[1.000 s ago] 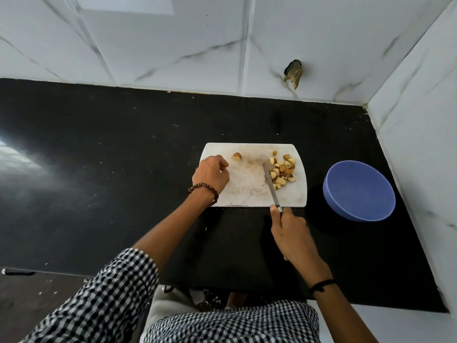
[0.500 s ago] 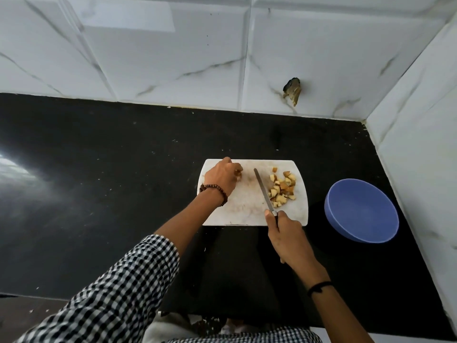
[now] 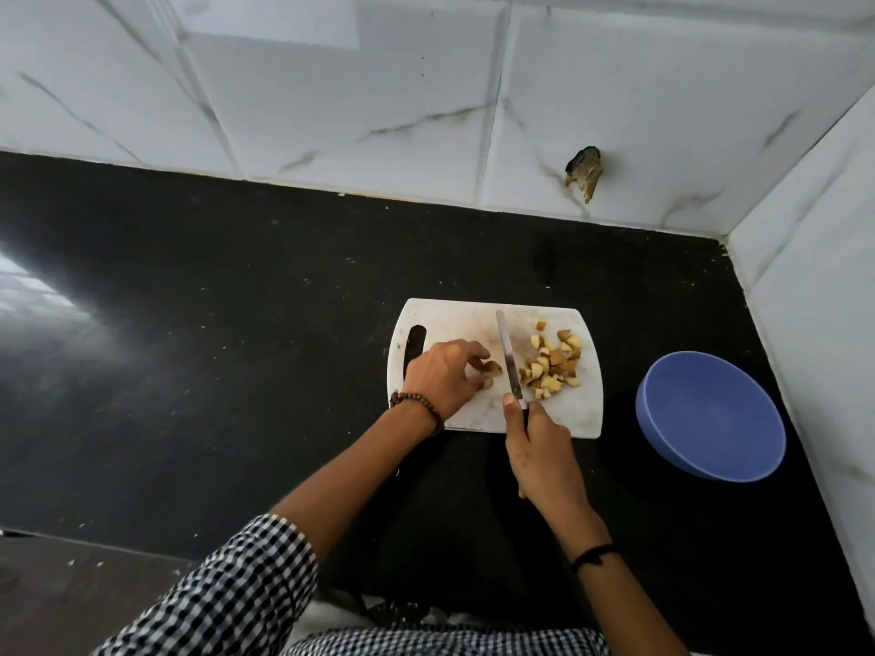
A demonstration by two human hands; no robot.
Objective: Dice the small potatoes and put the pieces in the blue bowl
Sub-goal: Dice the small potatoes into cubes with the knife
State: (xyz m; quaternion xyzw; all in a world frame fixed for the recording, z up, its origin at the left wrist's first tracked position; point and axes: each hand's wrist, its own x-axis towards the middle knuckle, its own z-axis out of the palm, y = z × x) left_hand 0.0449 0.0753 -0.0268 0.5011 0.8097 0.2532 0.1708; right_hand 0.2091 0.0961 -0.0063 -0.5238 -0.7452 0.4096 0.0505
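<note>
A white cutting board (image 3: 563,419) lies on the black counter. On its right half sits a heap of diced potato pieces (image 3: 554,366). My left hand (image 3: 442,378) pinches a small potato piece (image 3: 492,367) near the board's middle. My right hand (image 3: 542,454) grips the handle of a knife (image 3: 509,355), forefinger along its back; the blade points away from me, between the held piece and the heap. The blue bowl (image 3: 710,414) stands on the counter to the right of the board; no pieces show in it.
White marble-look tiled walls close the counter at the back and on the right, with a broken hole (image 3: 584,170) in the back wall. The black counter (image 3: 213,348) stretches far to the left. Its front edge runs near my checked sleeve (image 3: 227,598).
My left hand took hold of the lone potato piece at the board's far side and drew it toward the middle. The knife swung left, off the heap, beside that piece.
</note>
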